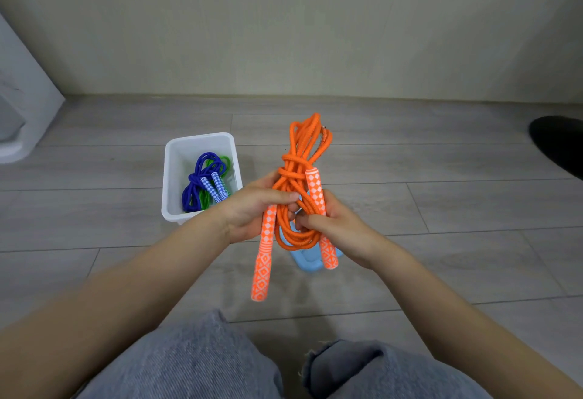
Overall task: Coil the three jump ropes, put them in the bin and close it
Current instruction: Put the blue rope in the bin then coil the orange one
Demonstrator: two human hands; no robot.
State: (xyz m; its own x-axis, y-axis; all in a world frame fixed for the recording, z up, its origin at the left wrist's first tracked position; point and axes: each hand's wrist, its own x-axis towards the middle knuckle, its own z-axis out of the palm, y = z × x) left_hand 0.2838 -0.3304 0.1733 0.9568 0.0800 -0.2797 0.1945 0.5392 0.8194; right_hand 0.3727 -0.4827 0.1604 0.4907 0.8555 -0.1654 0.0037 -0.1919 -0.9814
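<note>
While both hands are raised above the floor [441, 209], they hold the orange jump rope [295, 177] between them as a long bundle. The left hand [252, 209] has its fingers curled round the middle of the bundle, with the thumb lying across the strands, so this grip is grasping the rope. The right hand [337, 225] also grasps it: its fingers are curled round the strands and one orange handle [315, 193], which has a white diamond pattern. The second orange handle [265, 253] hangs down from under the left hand and its lower end is free in the air. Several turns of the rope are wound across the bundle just above the hands, and the upper loops stand up beyond them, while the lower loops hang below the fingers.

On the floor to the left of the hands stands the white bin [202, 143], open at the top. Inside it lie the blue jump rope [198, 177], with its blue and white checked handles, and the green jump rope [220, 161], which is mostly under the blue one. Both are coiled.

Behind the orange rope, low on the floor, a light blue lid [307, 261] lies flat; it is partly hidden by the rope and the right hand. It is beside the bin, not on it.

At the bottom the knees in grey jeans [195, 364] are visible. A dark object [561, 143] is at the right edge, and I cannot tell what it is.
</note>
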